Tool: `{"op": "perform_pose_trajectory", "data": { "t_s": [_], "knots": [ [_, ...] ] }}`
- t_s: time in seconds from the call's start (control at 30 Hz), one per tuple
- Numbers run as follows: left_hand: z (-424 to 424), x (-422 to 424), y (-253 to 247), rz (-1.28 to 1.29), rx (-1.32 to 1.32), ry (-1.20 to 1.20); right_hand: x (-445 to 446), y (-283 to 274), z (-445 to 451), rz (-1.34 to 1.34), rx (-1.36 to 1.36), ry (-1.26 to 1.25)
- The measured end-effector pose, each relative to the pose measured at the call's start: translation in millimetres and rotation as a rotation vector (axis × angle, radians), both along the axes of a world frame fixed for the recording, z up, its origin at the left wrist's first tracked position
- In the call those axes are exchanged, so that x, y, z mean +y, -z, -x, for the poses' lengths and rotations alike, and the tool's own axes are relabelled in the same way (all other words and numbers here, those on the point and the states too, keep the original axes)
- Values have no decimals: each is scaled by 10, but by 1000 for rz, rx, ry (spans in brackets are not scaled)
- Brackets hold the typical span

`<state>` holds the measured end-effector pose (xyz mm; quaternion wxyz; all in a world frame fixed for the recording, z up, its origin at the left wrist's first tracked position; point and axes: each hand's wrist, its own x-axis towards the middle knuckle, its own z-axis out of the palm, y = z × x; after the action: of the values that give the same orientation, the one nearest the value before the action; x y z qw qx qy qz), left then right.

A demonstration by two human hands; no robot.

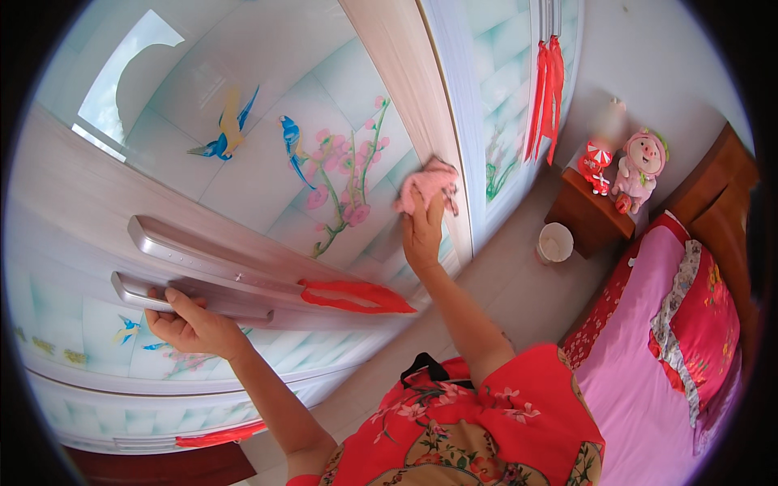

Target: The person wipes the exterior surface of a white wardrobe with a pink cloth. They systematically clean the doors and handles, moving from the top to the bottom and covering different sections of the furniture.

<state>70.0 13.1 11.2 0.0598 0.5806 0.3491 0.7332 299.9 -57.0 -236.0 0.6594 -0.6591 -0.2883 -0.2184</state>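
My left hand [191, 325] grips the silver bar handle [206, 307] on a wardrobe door, its fingers curled behind the bar. My right hand [425, 234] holds a pink cloth [427, 187] against the door's pale wood-grain frame [419, 97], at the edge of the glossy panel [243, 194]. Blue and yellow birds and pink blossoms decorate that panel. A second silver handle [182, 249] runs above the one in my left hand. From its end hangs a red ribbon [358, 297].
At the right, a bed [620, 401] with pink bedding and a red floral pillow [699, 328] borders the tiled floor [504, 291]. A white bin [554, 243] stands by a brown nightstand [589, 212], which carries a pink plush figure [641, 170] and red toys [595, 167].
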Motion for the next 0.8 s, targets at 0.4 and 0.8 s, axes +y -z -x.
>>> {"op": "perform_pose_trajectory", "data": {
  "t_s": [0.4,0.8],
  "knots": [
    [9,18,1,-33,-7,57,242,1222,267,-220,1000,-4],
    [-17,-3,2,-58,15,90,93,-785,1098,-123,507,-199]
  ]
}}
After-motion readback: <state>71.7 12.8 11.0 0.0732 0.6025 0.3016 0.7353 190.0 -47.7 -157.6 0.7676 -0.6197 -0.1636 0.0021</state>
